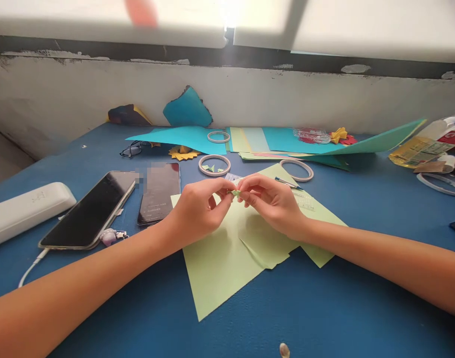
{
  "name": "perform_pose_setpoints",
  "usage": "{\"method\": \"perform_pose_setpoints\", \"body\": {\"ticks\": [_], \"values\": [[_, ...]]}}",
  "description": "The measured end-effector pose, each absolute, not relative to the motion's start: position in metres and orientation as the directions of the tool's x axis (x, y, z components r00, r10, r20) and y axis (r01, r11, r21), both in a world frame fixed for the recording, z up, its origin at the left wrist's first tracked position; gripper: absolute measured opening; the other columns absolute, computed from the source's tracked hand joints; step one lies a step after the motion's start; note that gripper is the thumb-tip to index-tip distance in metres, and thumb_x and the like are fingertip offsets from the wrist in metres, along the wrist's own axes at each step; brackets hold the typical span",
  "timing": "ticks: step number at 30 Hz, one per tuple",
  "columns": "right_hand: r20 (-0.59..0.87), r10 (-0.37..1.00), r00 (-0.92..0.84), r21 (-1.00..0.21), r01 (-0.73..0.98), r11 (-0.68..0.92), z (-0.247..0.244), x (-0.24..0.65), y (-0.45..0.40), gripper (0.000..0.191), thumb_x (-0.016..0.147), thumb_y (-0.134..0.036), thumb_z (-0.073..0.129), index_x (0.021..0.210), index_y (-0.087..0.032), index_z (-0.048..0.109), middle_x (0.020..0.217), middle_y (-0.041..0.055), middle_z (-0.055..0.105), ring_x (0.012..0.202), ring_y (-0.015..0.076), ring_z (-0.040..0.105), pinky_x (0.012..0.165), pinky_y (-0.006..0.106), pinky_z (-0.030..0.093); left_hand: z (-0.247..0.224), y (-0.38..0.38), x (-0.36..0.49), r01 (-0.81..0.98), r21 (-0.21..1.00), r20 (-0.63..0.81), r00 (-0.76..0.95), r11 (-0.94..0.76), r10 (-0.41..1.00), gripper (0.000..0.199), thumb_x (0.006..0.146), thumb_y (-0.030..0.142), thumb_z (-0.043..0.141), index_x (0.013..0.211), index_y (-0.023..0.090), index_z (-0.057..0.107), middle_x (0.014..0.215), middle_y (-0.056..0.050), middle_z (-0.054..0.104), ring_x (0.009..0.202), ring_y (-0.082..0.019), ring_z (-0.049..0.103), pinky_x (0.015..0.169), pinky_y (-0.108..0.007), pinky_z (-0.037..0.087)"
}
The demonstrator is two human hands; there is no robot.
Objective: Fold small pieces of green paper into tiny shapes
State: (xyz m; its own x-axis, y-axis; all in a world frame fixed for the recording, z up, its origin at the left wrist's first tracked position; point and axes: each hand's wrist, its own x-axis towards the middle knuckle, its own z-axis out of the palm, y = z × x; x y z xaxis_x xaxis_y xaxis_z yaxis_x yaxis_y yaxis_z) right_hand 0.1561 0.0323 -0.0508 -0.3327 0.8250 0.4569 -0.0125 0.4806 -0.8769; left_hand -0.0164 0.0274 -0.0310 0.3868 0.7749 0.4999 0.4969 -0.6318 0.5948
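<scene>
Between the fingertips of both hands is a small folded piece of light green paper (235, 193). My left hand (203, 206) pinches it from the left, and my right hand (274, 201) pinches it from the right. Its exact shape is mostly covered by the fingers. Beneath the hands lie light green paper sheets (216, 278), one with a cut, slightly curled edge. A pen (289, 183) and a clear ruler (305, 201) rest on the paper beyond my right hand. Just past my left hand, a tape roll (214, 165) encircles several small folded green paper pieces (211, 169).
Left are a white power bank (33, 209) and two phones (89, 211) (160, 194), one with a cable. More tape rolls (296, 170) (219, 136), blue paper sheets (167, 135), glasses (132, 149) and yellow paper flowers (183, 152) lie toward the wall. A bottle (423, 141) lies at right.
</scene>
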Motion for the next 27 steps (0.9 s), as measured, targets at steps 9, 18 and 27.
{"method": "perform_pose_setpoints", "body": {"ticks": [9,18,27], "values": [[0.084,0.848,-0.524,-0.991,-0.135,0.015,-0.047,0.161,0.042,0.012,0.080,-0.032,0.061,0.082,-0.021,0.060,0.089,0.0001,0.056,0.077,0.0110,0.054,0.068,0.023,0.043,-0.028,0.028,-0.016,0.252,0.913,0.192,0.428,-0.320,0.883,0.017,0.082,0.024,0.054,0.085,0.017,0.069,0.071,-0.002,0.064,0.062,-0.012,0.058,0.048,-0.018,0.044],[-0.030,0.854,-0.519,-0.956,-0.234,-0.175,-0.045,0.162,0.046,0.012,0.079,-0.030,0.061,0.078,-0.019,0.058,0.080,0.0004,0.056,0.073,0.0115,0.055,0.066,0.025,0.043,-0.028,0.030,-0.016,0.163,0.960,0.141,0.414,-0.226,0.899,0.017,0.080,0.026,0.057,0.087,0.015,0.067,0.066,-0.003,0.063,0.064,-0.013,0.059,0.049,-0.020,0.045],[0.338,0.853,-0.398,-0.683,0.520,0.513,-0.051,0.166,0.044,0.011,0.082,-0.025,0.053,0.082,-0.018,0.062,0.073,0.0026,0.059,0.063,0.0127,0.050,0.057,0.028,0.040,-0.028,0.030,-0.014,0.107,0.992,0.027,0.389,-0.074,0.921,0.017,0.081,0.028,0.054,0.082,0.014,0.063,0.069,-0.004,0.063,0.066,-0.014,0.060,0.050,-0.021,0.047]]}}
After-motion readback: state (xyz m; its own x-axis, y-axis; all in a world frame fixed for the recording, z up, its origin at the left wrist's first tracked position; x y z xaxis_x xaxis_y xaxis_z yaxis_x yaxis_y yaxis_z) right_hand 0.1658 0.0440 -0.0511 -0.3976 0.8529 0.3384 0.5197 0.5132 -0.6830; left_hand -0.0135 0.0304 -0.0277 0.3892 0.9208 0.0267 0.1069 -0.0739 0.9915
